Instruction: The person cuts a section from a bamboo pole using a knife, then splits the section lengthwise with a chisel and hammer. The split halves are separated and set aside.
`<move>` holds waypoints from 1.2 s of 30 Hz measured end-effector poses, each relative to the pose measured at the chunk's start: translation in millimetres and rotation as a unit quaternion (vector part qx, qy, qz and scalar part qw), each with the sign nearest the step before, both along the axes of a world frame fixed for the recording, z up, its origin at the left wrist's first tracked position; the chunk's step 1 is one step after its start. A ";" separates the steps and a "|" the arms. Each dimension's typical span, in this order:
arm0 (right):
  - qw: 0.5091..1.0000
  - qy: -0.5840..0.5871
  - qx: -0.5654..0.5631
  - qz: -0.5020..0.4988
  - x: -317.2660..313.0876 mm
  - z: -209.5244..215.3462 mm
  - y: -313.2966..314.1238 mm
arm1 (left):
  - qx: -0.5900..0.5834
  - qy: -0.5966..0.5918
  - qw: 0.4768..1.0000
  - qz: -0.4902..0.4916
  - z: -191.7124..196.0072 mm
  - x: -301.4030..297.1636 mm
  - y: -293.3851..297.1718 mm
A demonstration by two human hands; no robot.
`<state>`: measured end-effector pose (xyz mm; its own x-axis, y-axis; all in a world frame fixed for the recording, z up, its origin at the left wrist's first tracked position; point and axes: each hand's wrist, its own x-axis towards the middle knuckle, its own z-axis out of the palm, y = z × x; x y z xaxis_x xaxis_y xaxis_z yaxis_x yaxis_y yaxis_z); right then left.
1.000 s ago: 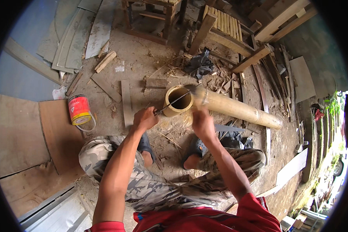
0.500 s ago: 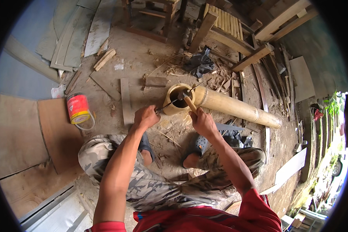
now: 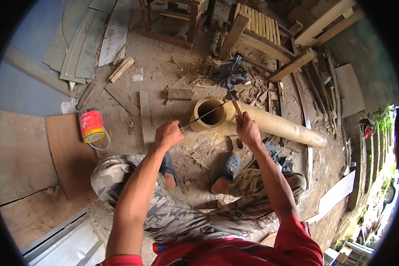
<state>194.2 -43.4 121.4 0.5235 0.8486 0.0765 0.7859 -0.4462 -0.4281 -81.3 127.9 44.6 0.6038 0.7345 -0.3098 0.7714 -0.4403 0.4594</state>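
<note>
A short bamboo section stands with its round hollow end facing up in front of my feet. Across that opening lies a long, thin dark blade. My left hand is closed around the blade's handle at the near left side of the bamboo. My right hand grips a hammer by its wooden handle. The hammer's dark head is close to the blade's far end; whether they touch I cannot tell. Behind the upright section a long bamboo pole lies on the ground, running off to the right.
A red and yellow bucket stands to the left. Wood offcuts, a black plastic bag and shavings litter the dirt floor. Wooden frames with slats stand at the back. My feet in grey clogs flank the work area.
My right hand has moved the hammer right and away from me, from over the bamboo opening to the blade's far end. My left hand stays nearly in place.
</note>
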 end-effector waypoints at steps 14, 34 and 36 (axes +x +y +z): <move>0.976 0.087 -0.201 -0.018 2.8 -37.3 -14.8 | -0.120 0.012 0.991 0.054 16.8 -9.7 6.6; 0.927 0.108 -0.351 0.075 -50.5 -156.4 -71.4 | -0.102 -0.064 0.991 0.052 49.4 -6.9 -25.7; 0.920 0.121 -0.370 0.038 -45.3 -152.4 -75.3 | -0.076 -0.083 0.991 0.067 47.2 -8.8 -31.7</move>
<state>148.9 -118.7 -31.0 0.3860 0.6571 -0.6474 0.7492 -0.6328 -0.1956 -90.1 96.2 91.8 0.5559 0.7644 -0.3266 0.7261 -0.2553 0.6384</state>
